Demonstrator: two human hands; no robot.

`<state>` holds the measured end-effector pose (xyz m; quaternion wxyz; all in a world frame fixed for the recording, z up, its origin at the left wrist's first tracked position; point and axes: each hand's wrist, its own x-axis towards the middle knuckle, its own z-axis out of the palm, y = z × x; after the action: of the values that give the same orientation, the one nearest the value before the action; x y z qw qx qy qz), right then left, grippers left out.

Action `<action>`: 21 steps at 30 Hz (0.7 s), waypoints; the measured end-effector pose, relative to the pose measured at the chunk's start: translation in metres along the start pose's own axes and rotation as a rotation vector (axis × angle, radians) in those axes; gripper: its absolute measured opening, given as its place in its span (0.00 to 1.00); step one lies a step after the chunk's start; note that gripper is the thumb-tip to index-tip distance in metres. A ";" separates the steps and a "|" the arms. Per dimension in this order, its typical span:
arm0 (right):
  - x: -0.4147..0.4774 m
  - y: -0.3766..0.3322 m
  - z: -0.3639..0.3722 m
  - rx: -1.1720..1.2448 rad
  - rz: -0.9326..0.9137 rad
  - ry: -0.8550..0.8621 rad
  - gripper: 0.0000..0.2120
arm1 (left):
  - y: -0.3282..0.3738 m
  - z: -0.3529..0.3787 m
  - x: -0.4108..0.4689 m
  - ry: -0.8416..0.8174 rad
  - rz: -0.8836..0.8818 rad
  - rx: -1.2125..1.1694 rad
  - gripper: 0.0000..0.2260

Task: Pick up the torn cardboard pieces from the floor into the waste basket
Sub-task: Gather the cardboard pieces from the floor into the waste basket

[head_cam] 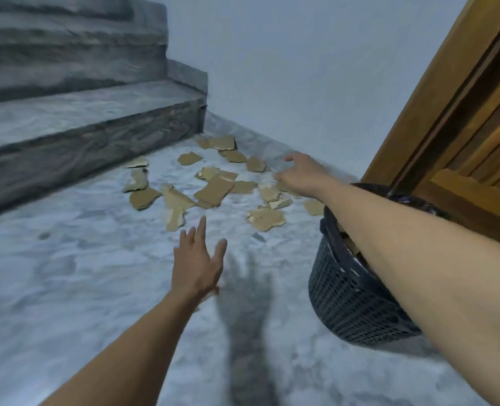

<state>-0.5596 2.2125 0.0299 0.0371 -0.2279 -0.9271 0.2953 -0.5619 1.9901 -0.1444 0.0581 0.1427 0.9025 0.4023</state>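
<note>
Reaching step, no grasp yet: 2 hands stretch toward the torn cardboard pieces (213, 190) scattered on the floor (82, 273) between the stairs (82, 118) and the wall. Left hand (197, 259) hovers over bare floor just short of the nearest piece, fingers (202, 230) straight and spread, holding nothing. Right hand (300, 174) is further out, over pieces near the wall, fingers (292, 156) loosely curled with nothing seen in them; cannot tell if it touches a piece. Waste basket (357, 303) stands at right by the door (462, 127), under the right forearm, with what looks like some cardboard inside. Most pieces lie uncollected, so the task looks early. Next move likely needs lowering the hands, getting under an edge of the flat pieces, then carrying them to the basket.
</note>
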 end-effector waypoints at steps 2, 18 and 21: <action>0.017 -0.005 0.043 0.038 0.025 -0.029 0.31 | -0.050 0.015 -0.005 -0.174 -0.057 0.152 0.36; 0.093 0.057 0.204 0.086 0.435 -0.176 0.46 | -0.159 0.023 0.115 -0.251 0.259 0.621 0.39; 0.106 0.070 0.211 0.033 0.460 -0.149 0.47 | -0.160 0.014 0.144 -0.284 0.207 0.642 0.38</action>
<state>-0.6691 2.1985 -0.1907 -0.0958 -0.4098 -0.8460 0.3273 -0.7298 1.9424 -0.2713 0.0939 0.2984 0.9466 0.0785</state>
